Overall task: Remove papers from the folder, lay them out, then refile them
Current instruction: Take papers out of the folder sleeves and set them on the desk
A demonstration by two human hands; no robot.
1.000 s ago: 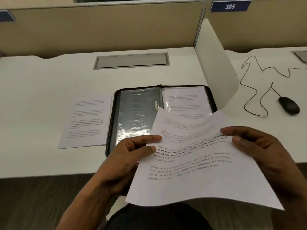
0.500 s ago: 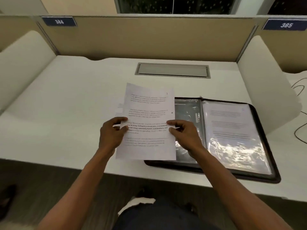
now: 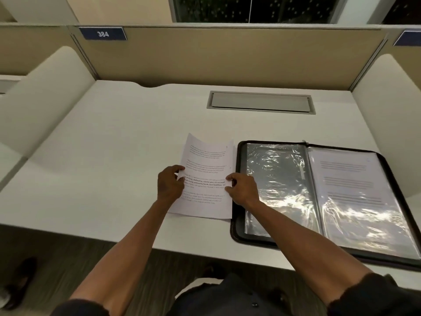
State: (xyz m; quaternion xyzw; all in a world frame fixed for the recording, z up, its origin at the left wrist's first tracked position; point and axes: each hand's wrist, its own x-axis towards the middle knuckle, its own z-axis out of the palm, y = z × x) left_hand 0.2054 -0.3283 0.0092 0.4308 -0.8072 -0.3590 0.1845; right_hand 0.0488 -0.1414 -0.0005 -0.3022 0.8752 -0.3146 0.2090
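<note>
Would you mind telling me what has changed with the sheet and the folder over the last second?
The printed sheet, held up above the lap a second ago, has been carried left and lowered onto the sheet already lying on the desk beside the folder. The left hand and right hand still pinch its side edges. The folder stays open, one page still in its right sleeve.

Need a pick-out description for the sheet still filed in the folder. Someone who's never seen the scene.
Start at the white desk under the 384 sign and find the black zip folder lying open on its right side. The filed sheet sits in the folder's right-hand sleeve, behind shiny plastic. The left sleeve is empty, and the loose sheet beside the folder is bare.
</note>
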